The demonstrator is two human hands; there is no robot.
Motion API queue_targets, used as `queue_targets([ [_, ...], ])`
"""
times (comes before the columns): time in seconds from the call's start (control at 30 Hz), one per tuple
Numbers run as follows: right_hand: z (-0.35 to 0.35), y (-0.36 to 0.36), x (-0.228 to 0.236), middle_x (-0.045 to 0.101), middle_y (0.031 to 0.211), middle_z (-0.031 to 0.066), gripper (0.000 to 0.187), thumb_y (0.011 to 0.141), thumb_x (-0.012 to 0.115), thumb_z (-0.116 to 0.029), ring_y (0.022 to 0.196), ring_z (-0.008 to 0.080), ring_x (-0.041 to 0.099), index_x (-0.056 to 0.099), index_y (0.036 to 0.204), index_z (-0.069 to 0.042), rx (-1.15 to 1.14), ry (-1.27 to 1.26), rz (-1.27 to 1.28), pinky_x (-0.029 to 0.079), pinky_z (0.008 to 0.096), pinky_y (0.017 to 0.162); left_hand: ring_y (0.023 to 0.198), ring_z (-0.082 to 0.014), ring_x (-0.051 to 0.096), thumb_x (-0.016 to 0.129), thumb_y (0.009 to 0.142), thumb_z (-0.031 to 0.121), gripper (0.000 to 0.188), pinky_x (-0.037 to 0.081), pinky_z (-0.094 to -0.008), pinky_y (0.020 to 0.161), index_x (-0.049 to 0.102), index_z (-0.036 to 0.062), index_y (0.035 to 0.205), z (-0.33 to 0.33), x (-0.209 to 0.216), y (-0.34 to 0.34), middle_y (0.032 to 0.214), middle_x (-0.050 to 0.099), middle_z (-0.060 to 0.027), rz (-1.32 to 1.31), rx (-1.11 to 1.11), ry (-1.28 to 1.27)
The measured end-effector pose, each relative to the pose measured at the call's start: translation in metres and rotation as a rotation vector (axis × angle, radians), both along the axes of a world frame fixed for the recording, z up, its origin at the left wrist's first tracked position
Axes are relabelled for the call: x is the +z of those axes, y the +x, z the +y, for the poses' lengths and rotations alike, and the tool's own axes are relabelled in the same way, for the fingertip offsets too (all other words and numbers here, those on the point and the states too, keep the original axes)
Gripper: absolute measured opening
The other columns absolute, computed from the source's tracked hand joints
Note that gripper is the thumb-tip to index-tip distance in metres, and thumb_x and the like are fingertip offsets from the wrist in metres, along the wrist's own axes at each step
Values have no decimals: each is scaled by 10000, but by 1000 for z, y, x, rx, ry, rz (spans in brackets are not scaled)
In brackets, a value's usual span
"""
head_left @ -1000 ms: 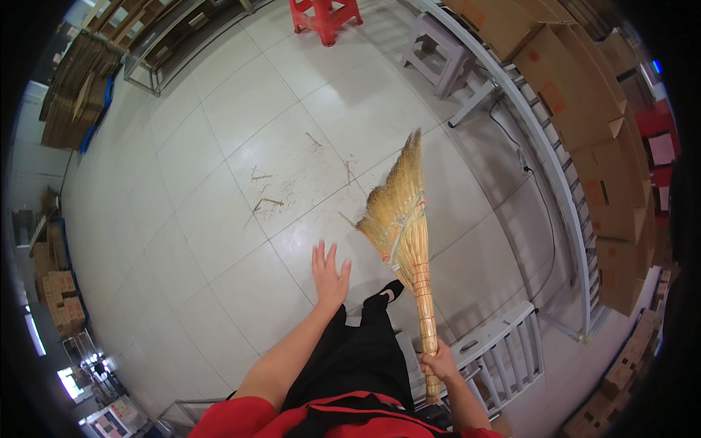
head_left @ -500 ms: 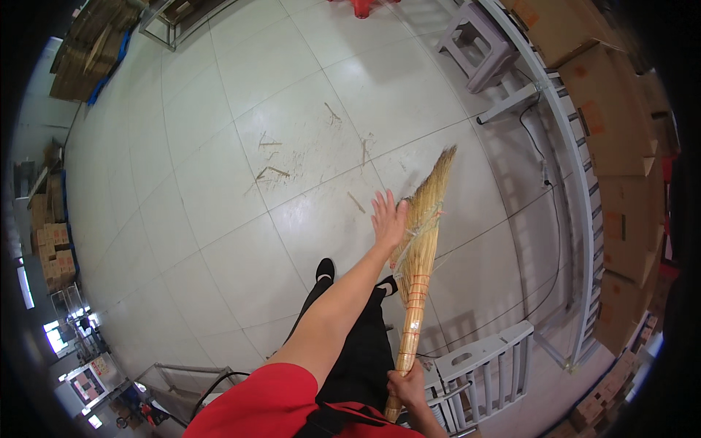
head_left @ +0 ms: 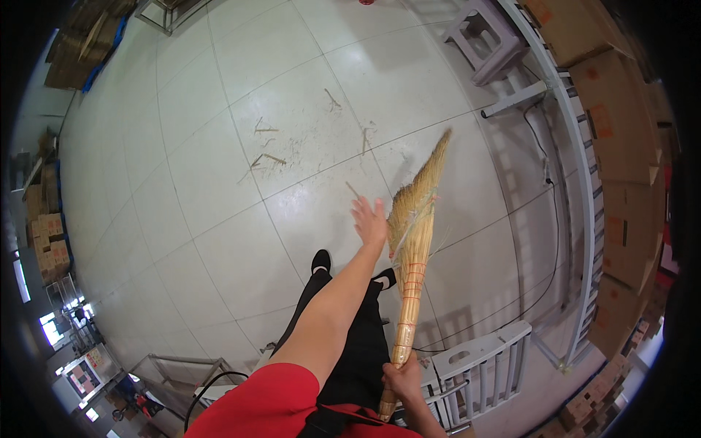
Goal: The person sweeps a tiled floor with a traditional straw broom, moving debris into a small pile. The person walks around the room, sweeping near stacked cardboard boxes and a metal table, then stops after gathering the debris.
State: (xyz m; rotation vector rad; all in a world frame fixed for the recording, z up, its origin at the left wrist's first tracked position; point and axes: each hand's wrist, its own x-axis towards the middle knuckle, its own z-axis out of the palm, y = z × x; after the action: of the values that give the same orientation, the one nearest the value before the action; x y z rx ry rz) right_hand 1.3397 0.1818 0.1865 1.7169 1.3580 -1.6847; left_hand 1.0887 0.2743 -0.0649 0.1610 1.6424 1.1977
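A straw broom [head_left: 415, 252] slants upward in front of me, its bristles spread at the far end and bound with red cord lower down. My right hand [head_left: 404, 376] is wrapped round the lower part of its handle. Pale strands of tie hang loose about the bristles. Just left of the bristles, my left hand [head_left: 370, 220] is raised with its fingers apart, holding nothing. Beyond it, twig-like bits [head_left: 274, 158] and fine crumbs lie scattered on the tiled floor [head_left: 219, 270].
To the right, a grey plastic stool [head_left: 485, 44] stands beside a metal-framed roller conveyor [head_left: 577, 146] with cardboard boxes [head_left: 624, 131]. A power cord [head_left: 557, 241] runs along the floor there. A slatted grey rack [head_left: 496, 365] is near my right side. Stacked cardboard [head_left: 87, 40] lies far left.
My left hand has drawn away from the bristles, to the left and slightly nearer. The broom has shifted a little left and stands slightly more upright, with my right hand keeping hold of it.
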Motion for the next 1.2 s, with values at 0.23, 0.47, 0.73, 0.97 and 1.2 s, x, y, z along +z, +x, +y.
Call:
queue_targets([
  [0.23, 1, -6, -2, 608, 682, 133, 327, 760, 678, -87, 563, 216, 652, 443, 971, -1, -34, 43, -56, 536, 363, 511, 1493, -325, 129, 294, 1033, 441, 679, 114, -361, 1202, 227, -33, 1515, -25, -8, -31, 1584, 216, -215, 327, 349, -387],
  [0.47, 6, -17, 1, 628, 672, 129, 344, 771, 664, -92, 552, 210, 651, 433, 1002, 15, 74, 45, -98, 532, 355, 509, 1492, -317, 129, 280, 1036, 442, 660, 126, -370, 1200, 221, 4, 1526, -35, -22, -30, 1592, 195, -216, 231, 304, -264],
  [0.73, 7, -19, -3, 625, 661, 132, 383, 762, 680, -93, 552, 210, 657, 439, 1038, 18, 90, 44, -97, 538, 351, 523, 1469, -263, 200, 298, 1031, 517, 719, 159, -353, 1189, 241, -8, 1520, -29, -26, 1, 1586, 229, -177, -65, 228, -25],
  [0.97, 0, -8, -15, 615, 667, 102, 356, 779, 678, -77, 554, 193, 651, 453, 1044, 2, 116, -3, -9, 528, 342, 503, 1453, -327, 239, 320, 1024, 504, 676, 180, -389, 1186, 340, 9, 1485, -38, -29, -3, 1563, 277, -206, 45, 145, -124],
  [1.2, 23, 24, -10, 581, 679, 69, 307, 768, 676, 18, 514, 159, 592, 479, 1001, -8, -228, -218, 158, 490, 303, 459, 1407, -392, 312, 414, 1004, 438, 585, 230, -430, 1172, 451, 33, 1425, -105, -20, -8, 1501, 377, -232, 414, 125, -322],
])
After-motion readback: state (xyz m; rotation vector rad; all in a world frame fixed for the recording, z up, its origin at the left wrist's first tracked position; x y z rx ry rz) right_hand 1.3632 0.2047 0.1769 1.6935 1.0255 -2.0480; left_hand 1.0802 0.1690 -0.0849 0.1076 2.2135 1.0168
